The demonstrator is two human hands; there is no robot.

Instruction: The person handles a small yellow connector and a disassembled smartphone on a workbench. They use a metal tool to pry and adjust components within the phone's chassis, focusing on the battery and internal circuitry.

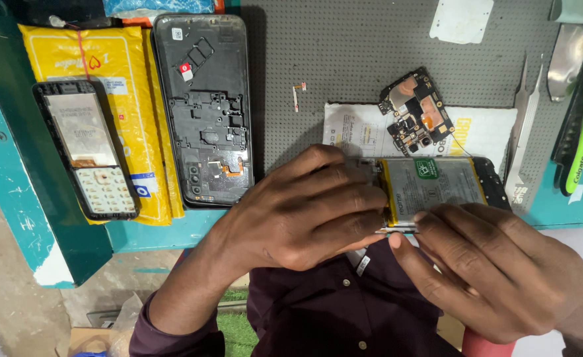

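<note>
Grey and foil-wrapped, the battery sits in an opened phone at the centre right of the frame, at the near edge of the perforated grey mat. The left hand curls over the phone's left end with fingers closed on it, while the right hand pinches its lower edge from the lower right. A circuit board lies just above, tweezers to the right, an empty phone frame and keypad phone at upper left.
</note>
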